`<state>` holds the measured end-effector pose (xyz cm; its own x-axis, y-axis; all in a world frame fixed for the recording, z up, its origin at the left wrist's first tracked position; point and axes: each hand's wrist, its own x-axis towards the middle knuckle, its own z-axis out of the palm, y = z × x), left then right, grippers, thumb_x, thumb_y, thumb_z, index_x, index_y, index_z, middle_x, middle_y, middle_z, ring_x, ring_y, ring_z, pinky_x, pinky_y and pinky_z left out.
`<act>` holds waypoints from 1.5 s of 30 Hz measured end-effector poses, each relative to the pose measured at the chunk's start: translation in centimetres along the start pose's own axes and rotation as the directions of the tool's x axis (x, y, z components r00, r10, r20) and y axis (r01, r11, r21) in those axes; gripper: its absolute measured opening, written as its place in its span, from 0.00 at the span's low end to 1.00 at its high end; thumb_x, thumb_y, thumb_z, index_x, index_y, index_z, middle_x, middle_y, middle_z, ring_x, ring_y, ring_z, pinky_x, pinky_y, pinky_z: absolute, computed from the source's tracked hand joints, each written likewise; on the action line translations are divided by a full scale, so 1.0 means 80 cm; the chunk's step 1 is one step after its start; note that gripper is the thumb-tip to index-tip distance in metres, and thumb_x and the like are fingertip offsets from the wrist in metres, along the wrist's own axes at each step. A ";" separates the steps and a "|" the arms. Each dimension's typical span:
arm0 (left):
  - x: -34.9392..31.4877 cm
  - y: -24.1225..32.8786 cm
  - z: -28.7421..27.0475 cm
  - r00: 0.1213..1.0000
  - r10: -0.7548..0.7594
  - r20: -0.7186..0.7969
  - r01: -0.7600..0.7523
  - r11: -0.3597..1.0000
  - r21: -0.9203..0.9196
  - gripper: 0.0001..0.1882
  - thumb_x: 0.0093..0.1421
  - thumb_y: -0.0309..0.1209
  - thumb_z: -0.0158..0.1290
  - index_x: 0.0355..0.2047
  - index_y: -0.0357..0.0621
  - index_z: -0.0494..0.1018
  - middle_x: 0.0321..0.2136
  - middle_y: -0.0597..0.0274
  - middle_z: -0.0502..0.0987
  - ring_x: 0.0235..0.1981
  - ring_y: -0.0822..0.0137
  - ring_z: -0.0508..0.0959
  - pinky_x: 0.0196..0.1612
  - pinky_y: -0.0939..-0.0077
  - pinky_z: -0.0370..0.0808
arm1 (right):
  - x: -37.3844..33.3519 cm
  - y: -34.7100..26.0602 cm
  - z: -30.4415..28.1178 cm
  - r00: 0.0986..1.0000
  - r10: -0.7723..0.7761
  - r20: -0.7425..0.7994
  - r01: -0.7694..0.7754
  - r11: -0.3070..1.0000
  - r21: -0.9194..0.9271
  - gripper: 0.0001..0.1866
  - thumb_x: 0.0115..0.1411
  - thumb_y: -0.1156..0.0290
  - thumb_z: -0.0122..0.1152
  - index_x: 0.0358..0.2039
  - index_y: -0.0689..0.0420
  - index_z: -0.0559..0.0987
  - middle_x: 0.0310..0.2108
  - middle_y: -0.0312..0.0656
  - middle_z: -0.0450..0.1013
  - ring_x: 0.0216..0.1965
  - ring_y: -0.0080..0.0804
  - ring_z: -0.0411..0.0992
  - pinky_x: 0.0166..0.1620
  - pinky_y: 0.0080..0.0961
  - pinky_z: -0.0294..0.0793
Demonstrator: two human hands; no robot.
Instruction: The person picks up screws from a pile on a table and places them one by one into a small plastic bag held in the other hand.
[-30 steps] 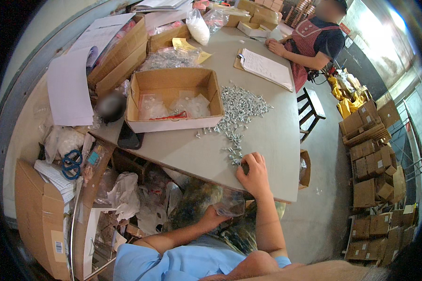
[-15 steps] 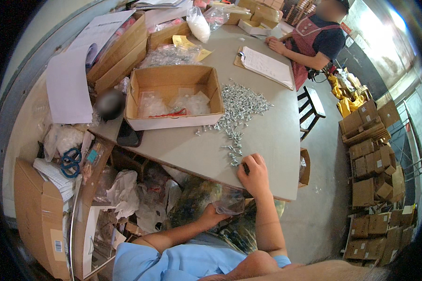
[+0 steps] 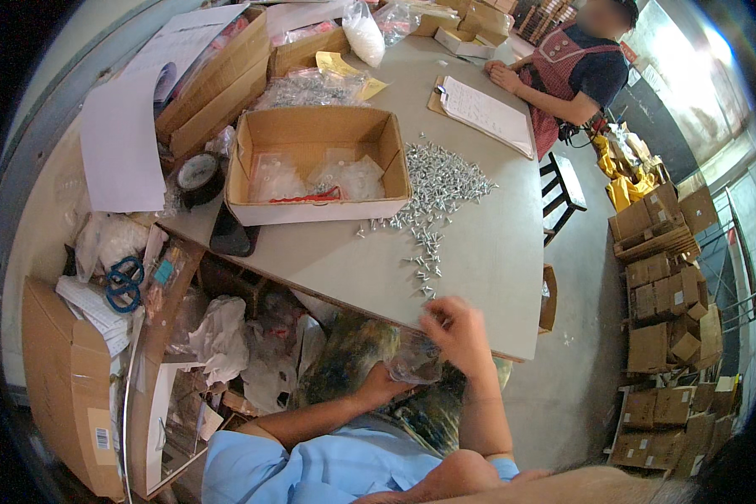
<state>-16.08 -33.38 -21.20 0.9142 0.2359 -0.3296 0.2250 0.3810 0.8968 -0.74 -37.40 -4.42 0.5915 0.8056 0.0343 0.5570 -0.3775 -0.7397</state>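
A clear plastic bag (image 3: 415, 361) hangs just below the table's near edge, its side gripped in my left hand (image 3: 380, 387). Over that edge, close above the bag, is my right hand (image 3: 462, 333), slightly blurred. Its fingers are curled together, and whatever they may hold is hidden. A loose pile of small silver screws (image 3: 447, 181) lies on the grey table (image 3: 336, 273), thinning into a trail toward my right hand. Left of the pile stands an open cardboard box (image 3: 317, 214) with small clear bags (image 3: 344, 172) and a red strip inside.
A dark phone (image 3: 233, 233) and a roll of tape (image 3: 199, 176) lie left of the box. Farther back is a clipboard (image 3: 489, 116), near a co-worker (image 3: 575, 71) at the table's far right. Blue-handled scissors (image 3: 124, 284) sit at left. Cardboard boxes (image 3: 659, 344) are stacked along the right.
My right hand has come back from the near end of the screw trail to above the bag. The bag has risen slightly in my left hand. The view has shifted a little.
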 end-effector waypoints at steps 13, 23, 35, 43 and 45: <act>0.000 0.003 0.006 0.982 0.187 0.009 -0.186 0.980 -0.070 0.09 0.54 0.28 0.57 0.35 0.38 0.74 0.27 0.62 0.77 0.29 0.73 0.75 0.32 0.75 0.72 | 0.023 0.015 0.023 0.970 -0.140 -0.200 0.067 0.941 -0.333 0.07 0.49 0.70 0.63 0.27 0.58 0.77 0.26 0.44 0.71 0.27 0.43 0.72 0.32 0.34 0.72; -0.002 0.021 0.005 0.988 0.155 -0.005 -0.155 0.986 0.069 0.13 0.49 0.34 0.64 0.30 0.43 0.72 0.27 0.63 0.76 0.28 0.72 0.73 0.32 0.74 0.73 | 0.010 -0.003 0.025 0.968 -0.147 -0.204 0.079 0.948 -0.309 0.05 0.51 0.72 0.63 0.27 0.59 0.77 0.26 0.44 0.72 0.27 0.44 0.72 0.32 0.34 0.72; 0.001 -0.002 0.002 0.984 0.180 0.005 -0.179 0.978 0.104 0.13 0.51 0.29 0.61 0.36 0.41 0.74 0.35 0.61 0.77 0.38 0.68 0.74 0.43 0.68 0.72 | 0.006 0.011 0.019 0.955 -0.120 -0.270 0.083 0.986 -0.145 0.04 0.52 0.75 0.63 0.28 0.62 0.78 0.26 0.45 0.72 0.25 0.38 0.72 0.30 0.28 0.72; 0.005 -0.010 0.006 0.973 0.227 -0.042 -0.226 0.974 0.035 0.11 0.50 0.31 0.61 0.28 0.40 0.72 0.26 0.63 0.77 0.28 0.70 0.75 0.35 0.71 0.72 | -0.007 -0.002 0.003 0.996 -0.048 -0.077 0.032 0.981 -0.192 0.05 0.50 0.76 0.63 0.28 0.63 0.79 0.26 0.45 0.72 0.26 0.36 0.72 0.31 0.27 0.72; 0.005 -0.017 0.005 0.971 0.232 -0.049 -0.230 0.972 0.039 0.11 0.50 0.31 0.61 0.31 0.40 0.73 0.28 0.62 0.78 0.30 0.70 0.76 0.36 0.71 0.72 | -0.011 -0.010 -0.007 0.992 0.008 0.123 0.010 0.990 -0.144 0.06 0.50 0.75 0.63 0.29 0.63 0.79 0.25 0.45 0.72 0.26 0.35 0.73 0.32 0.26 0.72</act>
<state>-15.87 -34.12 -22.43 0.9239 0.3612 -0.1263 0.0213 0.2809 0.9595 -1.37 -38.05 -3.44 0.5197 0.8526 -0.0542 0.6412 -0.4312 -0.6348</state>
